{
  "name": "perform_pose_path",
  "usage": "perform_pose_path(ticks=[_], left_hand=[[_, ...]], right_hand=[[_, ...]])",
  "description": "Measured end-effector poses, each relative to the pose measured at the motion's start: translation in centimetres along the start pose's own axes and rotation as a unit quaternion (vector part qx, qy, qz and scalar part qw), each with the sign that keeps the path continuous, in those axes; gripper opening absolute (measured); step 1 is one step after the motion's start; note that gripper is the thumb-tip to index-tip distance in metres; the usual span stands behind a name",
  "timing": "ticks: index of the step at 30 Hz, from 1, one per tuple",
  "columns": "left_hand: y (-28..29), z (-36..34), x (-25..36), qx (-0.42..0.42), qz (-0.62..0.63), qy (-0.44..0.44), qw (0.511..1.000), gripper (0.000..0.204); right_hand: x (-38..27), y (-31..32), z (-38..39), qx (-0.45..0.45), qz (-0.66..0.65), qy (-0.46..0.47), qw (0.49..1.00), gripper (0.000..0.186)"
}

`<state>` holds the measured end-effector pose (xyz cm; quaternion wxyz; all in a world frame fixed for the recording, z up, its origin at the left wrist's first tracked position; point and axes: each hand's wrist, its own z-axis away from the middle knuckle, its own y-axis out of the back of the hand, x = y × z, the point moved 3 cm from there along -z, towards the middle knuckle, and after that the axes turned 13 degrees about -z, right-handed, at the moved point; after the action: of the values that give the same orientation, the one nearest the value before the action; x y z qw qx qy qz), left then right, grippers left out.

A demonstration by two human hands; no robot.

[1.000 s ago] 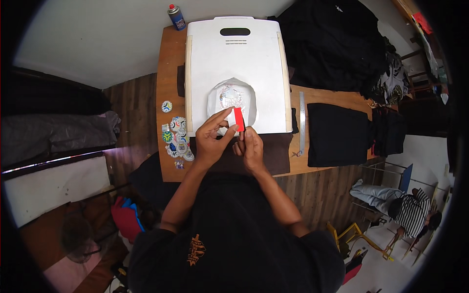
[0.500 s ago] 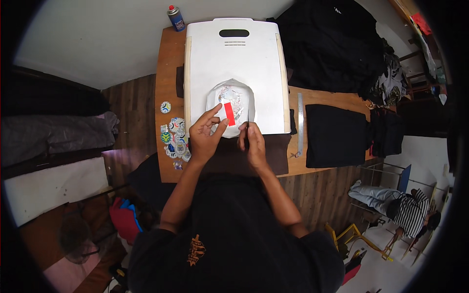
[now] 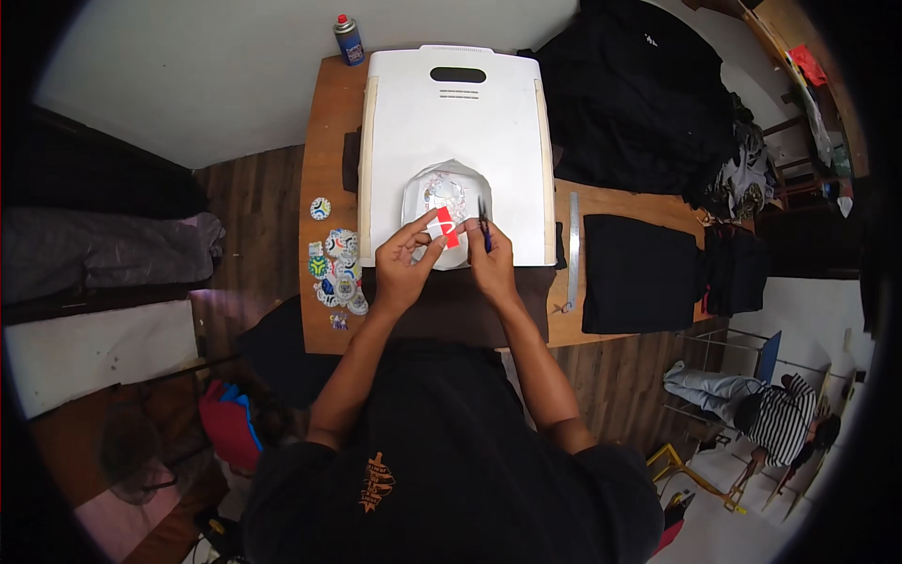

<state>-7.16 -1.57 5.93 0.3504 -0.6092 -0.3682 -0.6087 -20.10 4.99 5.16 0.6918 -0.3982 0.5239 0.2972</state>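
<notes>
My left hand [image 3: 404,271] pinches a small red strip [image 3: 445,226] between thumb and fingers. A white curved shape shows on the strip's face. Close at its right, my right hand [image 3: 492,263] is closed around a slim dark pointed tool [image 3: 484,209] with a bluish grip; its exact kind cannot be made out. The right fingertips come up to the strip's edge. Beneath both hands a white shallow tray-like holder [image 3: 410,202] with paper-like walls holds clear and pinkish scraps [image 3: 445,191].
Under the holder lies a big white panel [image 3: 460,132] with a slot. Round patches [image 3: 340,268] pile up at left, a spray can [image 3: 348,39] stands behind. At right are a metal ruler [image 3: 573,249], folded black cloth [image 3: 641,273] and a black garment heap [image 3: 639,103]. Another person [image 3: 785,418] is at far right.
The red strip is tilted more, and a white curve now shows on it. My right hand has come nearer to it, and the dark tool now points up from that hand.
</notes>
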Motion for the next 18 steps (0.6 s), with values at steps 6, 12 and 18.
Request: perform_pose_path(ticks=[6,12,18], left_hand=[[-0.1,-0.2,-0.6,-0.006,-0.001,-0.007,1.000,0.047],[1.1,-0.3,-1.2,0.010,-0.019,0.000,1.000,0.043],[5.5,1.4,-2.6,0.088,-0.080,-0.005,0.993,0.045]], right_hand=[[0.1,1.0,-0.1,0.011,0.021,-0.032,0.999,0.022],[0.4,2.2,-0.2,0.079,-0.063,0.017,0.995,0.022],[-0.1,3.1,0.4,0.011,0.101,0.114,0.988,0.026]])
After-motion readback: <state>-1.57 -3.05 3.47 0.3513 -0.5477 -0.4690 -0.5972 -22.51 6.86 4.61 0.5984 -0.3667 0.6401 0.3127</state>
